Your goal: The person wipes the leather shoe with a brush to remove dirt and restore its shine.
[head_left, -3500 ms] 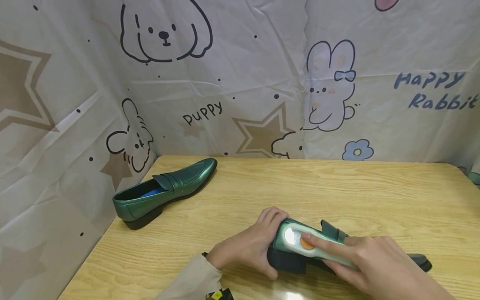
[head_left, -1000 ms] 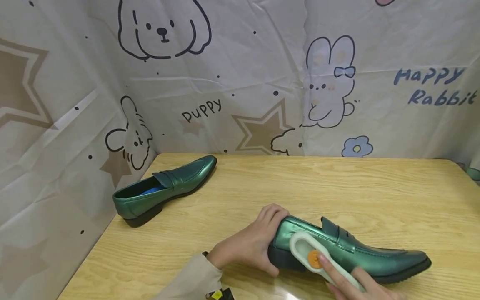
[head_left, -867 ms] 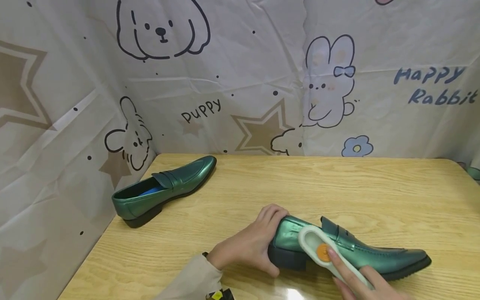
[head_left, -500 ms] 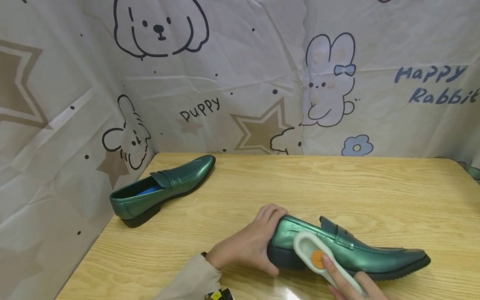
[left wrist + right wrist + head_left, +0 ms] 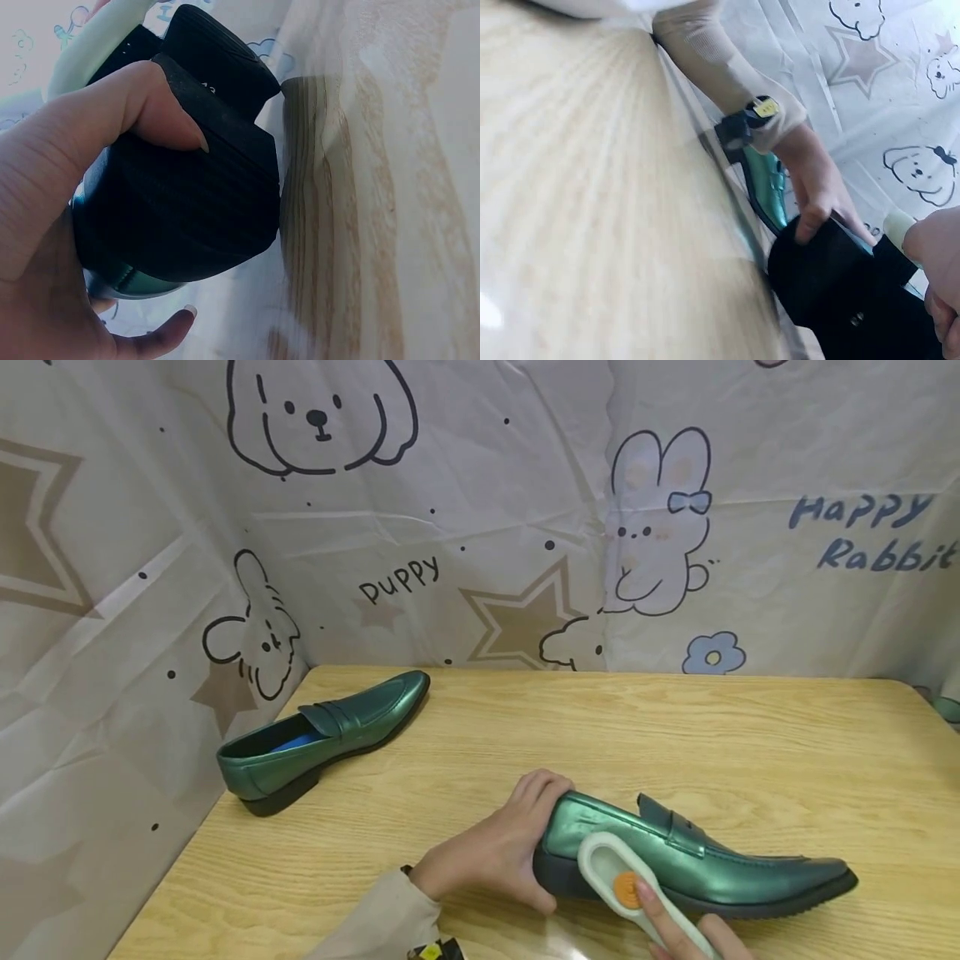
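My left hand (image 5: 501,843) grips the heel of a shiny green loafer (image 5: 750,881), its fingers over the back rim and its thumb low at the heel. In the left wrist view the thumb presses the black heel block (image 5: 187,202). The loafer's toe points right. My right hand (image 5: 686,935) holds a pale green cleaning brush (image 5: 596,856) by its handle, a finger on the orange button (image 5: 627,890). The brush head lies against the loafer's near side, just ahead of the heel; its bristles are hidden. Most of the right hand is below the head view's edge.
A matching green loafer (image 5: 322,743) stands at the left edge of the wooden table (image 5: 675,735), toe toward the back. A printed cloth (image 5: 465,468) hangs behind the table and along its left side.
The brush has swept back and forth along the loafer's near side and now sits slightly lower and nearer the heel than half a second ago. The left hand keeps its hold.
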A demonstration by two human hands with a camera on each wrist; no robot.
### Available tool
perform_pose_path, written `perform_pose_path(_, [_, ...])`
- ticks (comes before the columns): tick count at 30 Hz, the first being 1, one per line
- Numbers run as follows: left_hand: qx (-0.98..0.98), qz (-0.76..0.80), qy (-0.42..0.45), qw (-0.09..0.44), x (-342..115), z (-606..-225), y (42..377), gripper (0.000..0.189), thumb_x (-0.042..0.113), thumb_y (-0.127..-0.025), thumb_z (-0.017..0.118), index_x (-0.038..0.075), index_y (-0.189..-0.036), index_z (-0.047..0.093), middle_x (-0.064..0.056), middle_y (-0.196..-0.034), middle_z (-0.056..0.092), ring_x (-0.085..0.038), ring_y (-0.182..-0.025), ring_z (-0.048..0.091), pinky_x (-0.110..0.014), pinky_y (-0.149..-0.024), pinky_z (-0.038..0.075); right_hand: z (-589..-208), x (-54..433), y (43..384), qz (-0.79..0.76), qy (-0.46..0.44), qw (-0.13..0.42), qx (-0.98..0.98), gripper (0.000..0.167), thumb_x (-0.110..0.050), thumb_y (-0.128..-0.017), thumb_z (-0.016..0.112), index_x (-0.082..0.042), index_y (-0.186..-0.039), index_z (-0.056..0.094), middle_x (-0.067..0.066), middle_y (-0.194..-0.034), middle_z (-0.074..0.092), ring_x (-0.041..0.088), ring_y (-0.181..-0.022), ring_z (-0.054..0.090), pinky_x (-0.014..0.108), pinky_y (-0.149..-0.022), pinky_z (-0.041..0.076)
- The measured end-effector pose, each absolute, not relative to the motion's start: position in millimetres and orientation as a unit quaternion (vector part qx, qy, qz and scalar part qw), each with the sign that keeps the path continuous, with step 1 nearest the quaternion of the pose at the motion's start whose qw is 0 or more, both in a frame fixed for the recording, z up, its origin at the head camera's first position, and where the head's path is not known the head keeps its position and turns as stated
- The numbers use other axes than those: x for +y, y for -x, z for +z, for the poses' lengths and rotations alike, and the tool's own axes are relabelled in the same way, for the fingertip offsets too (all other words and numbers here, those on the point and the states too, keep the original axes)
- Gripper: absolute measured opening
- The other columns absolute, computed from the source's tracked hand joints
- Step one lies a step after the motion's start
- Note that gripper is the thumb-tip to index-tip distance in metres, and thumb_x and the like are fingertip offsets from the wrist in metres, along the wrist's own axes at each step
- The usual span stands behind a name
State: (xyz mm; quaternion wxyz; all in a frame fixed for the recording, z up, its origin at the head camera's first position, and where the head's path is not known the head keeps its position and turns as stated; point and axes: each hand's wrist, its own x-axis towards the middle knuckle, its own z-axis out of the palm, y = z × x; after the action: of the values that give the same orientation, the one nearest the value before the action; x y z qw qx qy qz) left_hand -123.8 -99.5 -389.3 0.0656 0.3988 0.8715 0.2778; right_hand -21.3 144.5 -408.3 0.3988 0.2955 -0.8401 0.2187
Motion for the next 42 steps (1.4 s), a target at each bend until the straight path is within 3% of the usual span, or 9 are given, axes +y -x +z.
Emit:
perform_pose_path(6, [0.869, 0.283, -0.399, 0.072, -98, -389, 125, 0.107, 0.032, -0.055, 0.086, 0.012, -0.14, 0.024, -0.005, -0.135, 0.028, -0.02, -0.129, 0.024, -0.033, -0.105, 0.034, -400, 162, 23, 0.169, -0.232, 0.402, -0.869, 0.049, -0.048, -0.101, 0.036, -0.019, -0.124, 0.068, -0.012, -0.059, 0.031, -0.004, -0.053, 0.021, 0.009, -0.037, 0.016])
perform_pose_path(14, [0.87, 0.28, -0.399, 0.07, -100, -387, 127, 0.109, 0.032, -0.055, 0.086, 0.01, -0.141, 0.024, -0.005, -0.135, 0.028, -0.02, -0.129, 0.024, -0.033, -0.106, 0.033, -402, 154, 22, 0.198, -0.285, 0.397, -0.85, 0.045, -0.042, -0.102, 0.038, -0.016, -0.119, 0.071, -0.012, -0.061, 0.034, -0.006, -0.057, 0.021, 0.004, -0.043, 0.015])
perform_pose_path(23, [0.87, 0.286, -0.394, 0.078, -101, -388, 129, 0.109, 0.032, -0.056, 0.086, 0.011, -0.142, 0.023, -0.005, -0.136, 0.028, -0.018, -0.128, 0.025, -0.031, -0.106, 0.033, -394, 170, 24, 0.158, -0.218, 0.385, -0.883, 0.051, -0.051, -0.1, 0.035, -0.02, -0.125, 0.067, -0.013, -0.061, 0.028, -0.004, -0.053, 0.019, 0.009, -0.039, 0.015])
perform_pose_path(27, [0.87, 0.286, -0.394, 0.08, -102, -387, 130, 0.11, 0.032, -0.056, 0.087, 0.011, -0.142, 0.023, -0.004, -0.136, 0.028, -0.018, -0.128, 0.025, -0.032, -0.106, 0.033, -398, 163, 26, 0.162, -0.272, 0.403, -0.859, 0.046, -0.046, -0.101, 0.037, -0.02, -0.123, 0.068, -0.012, -0.061, 0.033, -0.005, -0.055, 0.019, 0.007, -0.041, 0.015])
perform_pose_path(30, [0.87, 0.286, -0.394, 0.082, -102, -388, 130, 0.11, 0.033, -0.056, 0.087, 0.01, -0.143, 0.022, -0.004, -0.136, 0.028, -0.018, -0.128, 0.025, -0.032, -0.107, 0.032, -399, 162, 29, 0.153, -0.322, 0.412, -0.839, 0.043, -0.04, -0.103, 0.038, -0.018, -0.124, 0.067, -0.006, -0.07, 0.057, -0.002, -0.055, 0.021, 0.007, -0.041, 0.014])
perform_pose_path(34, [0.871, 0.287, -0.391, 0.08, -103, -390, 130, 0.11, 0.033, -0.056, 0.086, 0.01, -0.142, 0.023, -0.005, -0.137, 0.027, -0.018, -0.129, 0.024, -0.032, -0.107, 0.032, -391, 169, 28, 0.122, -0.28, 0.391, -0.868, 0.048, -0.047, -0.102, 0.033, -0.022, -0.129, 0.064, -0.01, -0.066, 0.051, 0.0, -0.054, 0.019, 0.01, -0.039, 0.013])
perform_pose_path(38, [0.874, 0.283, -0.388, 0.078, -103, -392, 128, 0.109, 0.033, -0.056, 0.087, 0.011, -0.142, 0.023, -0.005, -0.137, 0.027, -0.019, -0.13, 0.024, -0.033, -0.106, 0.034, -383, 174, 24, 0.105, -0.21, 0.355, -0.905, 0.055, -0.055, -0.1, 0.028, -0.025, -0.133, 0.061, -0.015, -0.064, 0.025, -0.002, -0.054, 0.014, 0.01, -0.04, 0.012])
perform_pose_path(40, [0.873, 0.282, -0.389, 0.077, -103, -394, 127, 0.109, 0.033, -0.055, 0.087, 0.011, -0.141, 0.023, -0.006, -0.137, 0.028, -0.02, -0.13, 0.024, -0.033, -0.105, 0.035, -384, 174, 25, 0.121, -0.226, 0.376, -0.89, 0.053, -0.053, -0.101, 0.031, -0.022, -0.13, 0.063, -0.015, -0.064, 0.026, -0.003, -0.054, 0.015, 0.01, -0.039, 0.012])
perform_pose_path(42, [0.872, 0.286, -0.391, 0.077, -102, -396, 125, 0.108, 0.032, -0.056, 0.087, 0.012, -0.141, 0.023, -0.005, -0.136, 0.028, -0.021, -0.13, 0.024, -0.033, -0.105, 0.035, -392, 173, 27, 0.147, -0.263, 0.398, -0.867, 0.049, -0.049, -0.101, 0.035, -0.019, -0.126, 0.067, -0.013, -0.063, 0.044, -0.003, -0.055, 0.019, 0.008, -0.041, 0.014])
